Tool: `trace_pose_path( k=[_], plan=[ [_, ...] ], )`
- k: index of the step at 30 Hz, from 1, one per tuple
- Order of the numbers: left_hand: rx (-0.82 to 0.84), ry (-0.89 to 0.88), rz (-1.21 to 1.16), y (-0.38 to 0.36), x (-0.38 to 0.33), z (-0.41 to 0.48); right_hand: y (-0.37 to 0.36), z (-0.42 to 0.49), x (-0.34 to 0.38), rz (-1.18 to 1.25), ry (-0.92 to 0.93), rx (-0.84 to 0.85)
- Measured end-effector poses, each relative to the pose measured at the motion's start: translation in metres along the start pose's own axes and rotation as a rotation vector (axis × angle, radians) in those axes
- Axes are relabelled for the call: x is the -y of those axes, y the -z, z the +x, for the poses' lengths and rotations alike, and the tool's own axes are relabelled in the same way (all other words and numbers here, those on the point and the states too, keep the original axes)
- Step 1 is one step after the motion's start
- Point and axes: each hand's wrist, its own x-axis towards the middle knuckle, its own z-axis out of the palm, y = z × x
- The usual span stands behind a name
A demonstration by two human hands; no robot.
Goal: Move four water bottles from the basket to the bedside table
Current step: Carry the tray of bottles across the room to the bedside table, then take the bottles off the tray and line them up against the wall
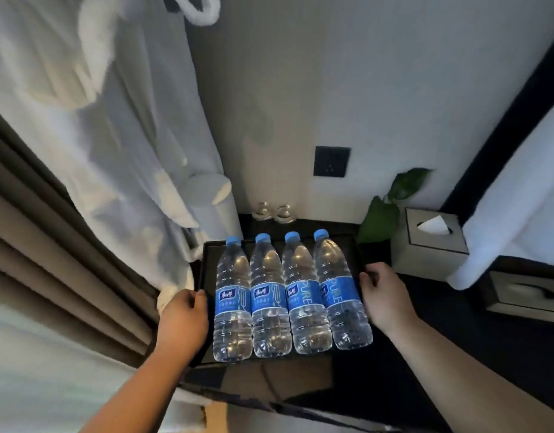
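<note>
Several clear water bottles [271,295] with blue caps and blue labels stand upright in a row on a dark tray [207,254]. The tray rests on the glossy black bedside table [441,354]. My left hand [183,320] grips the tray's left edge, beside the leftmost bottle. My right hand [383,295] holds the tray's right edge, next to the rightmost bottle. No basket is in view.
A beige tissue box [428,242] stands at the table's right back, with a green plant leaf [378,220] beside it. Two glasses [274,210] sit by the wall behind the tray. A white bathrobe [97,120] and brown curtains [50,245] hang at left. White bedding [519,198] lies at right.
</note>
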Motion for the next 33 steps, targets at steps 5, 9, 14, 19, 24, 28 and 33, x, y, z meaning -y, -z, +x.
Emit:
trace_pose_path(
  k=[5,9,14,19,24,28,33],
  plan=[
    [0.095,-0.111,0.03,-0.031,0.001,0.016,0.004,-0.013,-0.023,-0.022,-0.116,-0.027],
    [0.184,-0.148,0.056,-0.056,0.008,0.023,0.003,-0.019,-0.043,-0.069,-0.193,0.002],
    [0.288,-0.185,0.128,-0.082,0.019,0.024,-0.005,-0.022,-0.07,-0.115,-0.283,0.046],
    [0.377,-0.228,0.223,-0.102,0.031,0.018,-0.012,-0.023,-0.09,-0.161,-0.316,0.096],
    [0.445,-0.275,0.335,-0.112,0.042,0.012,-0.015,-0.024,-0.107,-0.279,-0.293,0.186],
    [0.482,-0.267,0.412,-0.114,0.049,0.003,-0.019,-0.03,-0.119,-0.38,-0.252,0.241],
    [0.544,-0.24,0.503,-0.117,0.043,0.006,-0.019,-0.025,-0.119,-0.447,-0.273,0.309]
  ],
)
